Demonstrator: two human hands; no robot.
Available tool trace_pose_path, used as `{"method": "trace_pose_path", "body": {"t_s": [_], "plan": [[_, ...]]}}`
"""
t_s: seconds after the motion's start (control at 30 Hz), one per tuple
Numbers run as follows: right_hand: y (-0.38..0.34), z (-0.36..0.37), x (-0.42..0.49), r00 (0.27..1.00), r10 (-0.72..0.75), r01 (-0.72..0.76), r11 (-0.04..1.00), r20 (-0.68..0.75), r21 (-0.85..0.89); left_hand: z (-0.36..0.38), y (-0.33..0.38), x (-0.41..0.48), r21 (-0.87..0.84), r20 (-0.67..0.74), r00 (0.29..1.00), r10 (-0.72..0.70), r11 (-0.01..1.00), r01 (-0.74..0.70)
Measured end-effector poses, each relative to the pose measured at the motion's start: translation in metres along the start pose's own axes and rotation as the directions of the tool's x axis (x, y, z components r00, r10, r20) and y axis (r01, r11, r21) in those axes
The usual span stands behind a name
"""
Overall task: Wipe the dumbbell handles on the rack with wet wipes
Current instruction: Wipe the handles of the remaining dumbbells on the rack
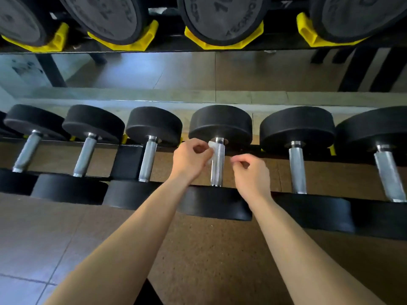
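— Where are the hands?

— In the middle of the frame, close together but not touching, one on each side of a chrome handle (217, 166). The left hand (190, 159) pinches a small white wet wipe (210, 148) against the handle's left side, up near the far head. The right hand (251, 172) sits just right of the handle with its fingers curled in and the thumb near the forefinger. I see nothing in it, though it's a bit blurred.

— Which dumbbell is that?

— The fourth dumbbell (220, 126) from the left on the lower row of the rack (128, 160). It lies with one black head away from us and one toward us.

— So what step is this?

— I'd say wiping this handle, with the wipe at its upper end. As I judge it, the next move is to wrap the wipe round the bar and draw it down toward the near head, perhaps with the right hand taking the free edge. The neighbouring handles (297, 170) to the right would follow. Whether the three on the left are done, I can't tell.

— And round about?

— Along the top of the frame, bigger weights (220, 16) sit in yellow cradles (224, 40). Below the hands there's a speckled brown mat (198, 256), with grey tiles (24, 256) in the lower left.
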State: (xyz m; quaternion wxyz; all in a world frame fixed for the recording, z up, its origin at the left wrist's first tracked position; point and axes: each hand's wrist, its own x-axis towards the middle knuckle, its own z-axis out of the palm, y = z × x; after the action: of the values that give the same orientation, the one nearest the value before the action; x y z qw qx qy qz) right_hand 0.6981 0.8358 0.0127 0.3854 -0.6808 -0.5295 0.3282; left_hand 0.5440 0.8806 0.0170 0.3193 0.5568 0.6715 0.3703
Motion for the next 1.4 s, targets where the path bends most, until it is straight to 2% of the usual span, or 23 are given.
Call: {"method": "trace_pose_path", "body": {"t_s": [0.07,0.2,0.27,0.43,0.63,0.7,0.83,0.9,0.97,1.03,1.1,1.17,1.3,1.4], "plan": [[0.002,0.016,-0.008,0.995,0.077,-0.08,0.996,-0.057,-0.045,0.002,-0.007,0.015,0.057,0.023,0.999,0.041,0.998,-0.042],[0.002,0.023,-0.014,0.971,0.169,-0.163,0.985,-0.17,0.045,0.013,-0.013,0.033,0.095,0.126,0.985,0.115,0.987,-0.127],[0.001,0.023,-0.013,0.963,0.188,-0.181,0.982,-0.194,0.054,0.019,-0.018,0.039,0.085,0.133,0.977,0.169,0.98,-0.181],[-0.001,0.026,-0.013,0.965,0.185,-0.181,0.983,-0.186,0.039,0.025,-0.025,0.041,0.211,0.146,0.929,0.339,0.907,-0.364],[0.003,0.026,-0.011,0.977,0.161,-0.156,0.987,-0.141,0.048,0.026,-0.038,0.032,0.229,0.097,0.912,0.398,0.883,-0.41],[0.005,0.026,-0.011,0.976,0.162,-0.157,0.987,-0.143,0.043,0.026,-0.038,0.03,0.214,0.097,0.926,0.364,0.901,-0.376],[0.004,0.026,-0.01,0.977,0.173,-0.17,0.985,-0.122,0.035,0.025,-0.028,0.04,0.13,0.034,0.99,0.134,0.982,-0.137],[0.003,0.025,-0.011,0.978,0.179,-0.175,0.983,-0.11,0.047,0.026,-0.025,0.045,0.116,0.012,0.997,0.075,0.99,-0.076],[0.002,0.024,-0.011,0.978,0.182,-0.177,0.982,-0.099,0.058,0.024,-0.026,0.045,0.144,0.048,0.998,0.036,0.989,-0.042],[0.002,0.024,-0.011,0.978,0.187,-0.183,0.982,-0.089,0.053,0.015,-0.032,0.041,0.177,0.153,0.988,-0.005,0.984,-0.022],[0.002,0.024,-0.01,0.978,0.19,-0.187,0.981,-0.085,0.05,0.006,-0.039,0.033,0.24,0.28,0.96,-0.017,0.969,-0.053],[0.001,0.024,-0.01,0.979,0.187,-0.184,0.982,-0.087,0.042,0.003,-0.04,0.031,0.249,0.318,0.948,-0.014,0.966,-0.069],[0.002,0.023,-0.011,0.979,0.188,-0.184,0.981,-0.079,0.065,0.013,-0.021,0.046,0.087,0.135,0.991,0.025,0.996,-0.037],[0.005,0.024,-0.011,0.978,0.19,-0.184,0.98,-0.085,0.071,0.016,-0.014,0.055,0.094,0.126,0.992,0.032,0.995,-0.044]]}}
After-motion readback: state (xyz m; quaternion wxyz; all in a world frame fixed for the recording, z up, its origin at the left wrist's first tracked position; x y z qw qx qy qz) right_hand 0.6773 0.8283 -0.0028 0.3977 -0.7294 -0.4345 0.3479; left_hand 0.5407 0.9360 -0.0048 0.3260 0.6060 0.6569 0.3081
